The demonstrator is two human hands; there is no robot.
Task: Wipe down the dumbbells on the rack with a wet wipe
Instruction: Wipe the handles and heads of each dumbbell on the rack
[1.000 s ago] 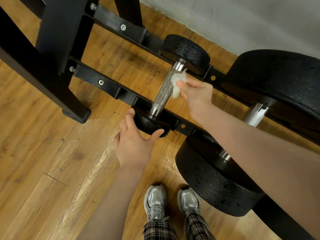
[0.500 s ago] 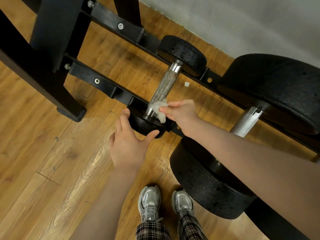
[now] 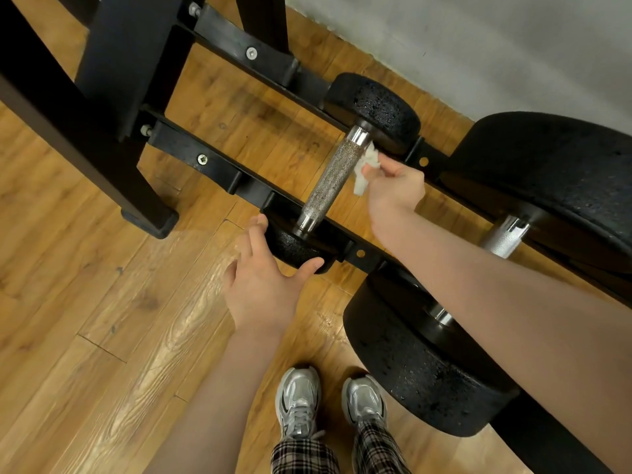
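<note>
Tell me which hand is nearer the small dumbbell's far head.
Right. The right hand holds the wipe just below that far head; the left hand rests at the near head.

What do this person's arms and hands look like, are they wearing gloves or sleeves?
No gloves or sleeves show: the left hand and right hand are bare, as are both forearms. No watch, ring or bracelet is visible.

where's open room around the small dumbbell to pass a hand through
Free: the gap between the two rack rails, left of the small dumbbell, up to the rack upright. Crowded: right of its handle, where the right hand pinches the wet wipe beside the large dumbbell; the left hand cups the near head.
</note>
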